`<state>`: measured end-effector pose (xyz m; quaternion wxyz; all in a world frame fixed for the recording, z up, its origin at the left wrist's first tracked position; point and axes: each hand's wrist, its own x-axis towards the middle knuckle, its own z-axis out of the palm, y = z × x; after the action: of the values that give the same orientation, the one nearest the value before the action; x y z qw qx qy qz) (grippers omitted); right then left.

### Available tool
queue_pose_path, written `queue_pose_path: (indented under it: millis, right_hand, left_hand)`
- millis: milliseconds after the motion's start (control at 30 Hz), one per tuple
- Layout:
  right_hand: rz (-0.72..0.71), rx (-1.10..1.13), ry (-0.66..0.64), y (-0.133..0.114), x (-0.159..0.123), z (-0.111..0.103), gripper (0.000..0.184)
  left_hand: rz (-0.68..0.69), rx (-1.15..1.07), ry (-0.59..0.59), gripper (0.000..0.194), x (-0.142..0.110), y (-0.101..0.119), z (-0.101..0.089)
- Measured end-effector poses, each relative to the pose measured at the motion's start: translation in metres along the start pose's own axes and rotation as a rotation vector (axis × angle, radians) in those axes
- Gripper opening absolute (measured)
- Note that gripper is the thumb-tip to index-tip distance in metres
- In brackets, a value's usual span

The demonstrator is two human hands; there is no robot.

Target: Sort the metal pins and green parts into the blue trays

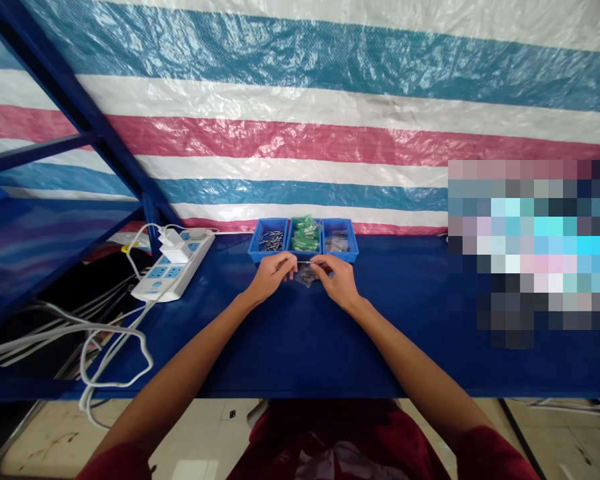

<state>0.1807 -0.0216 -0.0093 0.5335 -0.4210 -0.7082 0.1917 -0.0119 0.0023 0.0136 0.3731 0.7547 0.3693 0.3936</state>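
Between the fingertips of both my hands runs a thin, short metal piece [304, 263], level; it is too small for me to tell its kind. My left hand [274, 275] is closed in a pinch at one end, and my right hand [336, 277] pinches the other. Just below them a clear plastic bag [306, 275] lies on the table, partly hidden by my fingers. Behind my hands stand three blue bins: the left bin [253, 251] holds small metal pins or rivets, the middle bin [306, 255] green packets, the right bin [353, 253] clear plastic bags.
A white power strip [183, 277] with a plugged-in white adapter [175, 247] lies on the left of the blue table [310, 353]. White cables [115, 383] hang over the left side near a blue metal frame [115, 167]. Striped sheeting [300, 140] closes the back. A pixelated area covers the right.
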Motion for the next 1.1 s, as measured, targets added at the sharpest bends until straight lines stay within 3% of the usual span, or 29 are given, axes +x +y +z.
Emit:
queue_pose_path:
  millis: [233,467,767,1100]
  right_hand:
    - [-0.021,-0.035,-0.011,0.0024,0.0005,-0.0008,0.025]
    - [0.007,-0.091,-0.004,0.0002,0.0014,-0.0017,0.028]
    - [0.031,-0.065,0.033,-0.0014,0.0002,-0.0008,0.028]
    - [-0.048,-0.11,-0.043,0.001,-0.0012,0.0002,0.026]
  left_hand:
    - [-0.016,-0.001,0.021,0.036,0.0,-0.0017,0.0024]
    - [0.025,0.092,0.066,0.026,-0.0009,-0.0006,0.0025]
    - [0.034,0.086,0.047,0.036,-0.001,0.0027,0.0014]
    - [0.01,0.084,0.021,0.042,-0.0012,0.0068,0.0005]
